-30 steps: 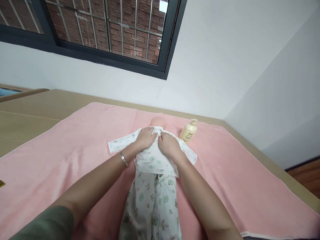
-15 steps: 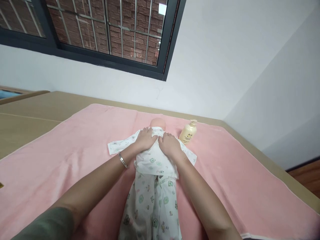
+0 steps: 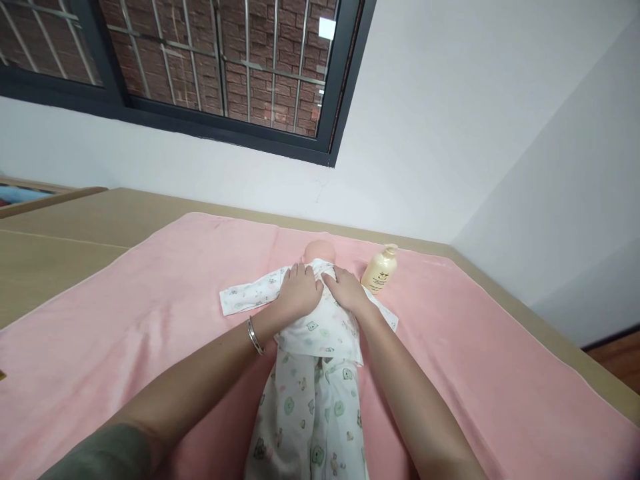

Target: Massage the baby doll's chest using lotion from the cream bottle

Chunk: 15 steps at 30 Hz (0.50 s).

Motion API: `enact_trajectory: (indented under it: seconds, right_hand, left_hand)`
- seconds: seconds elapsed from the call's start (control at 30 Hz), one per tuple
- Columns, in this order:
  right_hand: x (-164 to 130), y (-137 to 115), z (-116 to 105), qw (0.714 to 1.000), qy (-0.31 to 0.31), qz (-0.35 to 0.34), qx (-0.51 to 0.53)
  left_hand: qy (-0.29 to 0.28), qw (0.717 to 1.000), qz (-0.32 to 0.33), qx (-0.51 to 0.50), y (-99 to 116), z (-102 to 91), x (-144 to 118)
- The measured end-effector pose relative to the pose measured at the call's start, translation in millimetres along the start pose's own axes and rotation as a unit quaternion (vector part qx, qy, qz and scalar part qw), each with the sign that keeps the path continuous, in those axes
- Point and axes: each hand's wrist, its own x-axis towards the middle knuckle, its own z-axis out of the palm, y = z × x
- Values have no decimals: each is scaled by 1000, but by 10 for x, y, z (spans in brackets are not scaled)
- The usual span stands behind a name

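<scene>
A baby doll lies stretched out on a pink blanket, its bald head toward the wall. It wears a white printed top and matching trousers. My left hand rests flat on the left of the doll's upper body, fingers extended, with a silver bangle at the wrist. On the other side my right hand lies flat too, thumb toward the left one. Both hands press on the cloth without gripping it. The doll's face is not visible.
A cream pump bottle stands on the blanket to the right of the doll's head. Beyond the blanket run a wooden surface and a white wall. A dark-framed window with bars is at upper left.
My left hand has shifted slightly outward and toward me on the top. The right hand stays near the doll's shoulder. The whole view has moved a little.
</scene>
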Motion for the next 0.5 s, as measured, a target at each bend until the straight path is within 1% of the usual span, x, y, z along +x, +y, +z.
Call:
enact_trajectory:
  seconds: [0.07, 0.13, 0.2, 0.27, 0.33, 0.5]
  right_hand:
    - [-67, -108, -1, 999, 9, 12, -39]
    - [-146, -233, -3, 995, 21, 26, -92]
    - [-213, -333, -3, 990, 33, 23, -139]
    - [-243, -376, -6, 986, 40, 9, -161]
    - [-227, -351, -16, 988, 42, 2, -151]
    - [-101, -166, -40, 997, 21, 7, -69]
  left_hand:
    - [-27, 999, -8, -33, -72, -32, 81]
    - [-41, 997, -12, -62, -140, -43, 150]
    - [-35, 997, -12, -75, -184, -24, 188]
    - [-21, 997, -12, -77, -199, 11, 194]
    - [-9, 997, -15, -81, -194, 44, 183]
    - [7, 996, -20, -86, -172, 74, 164]
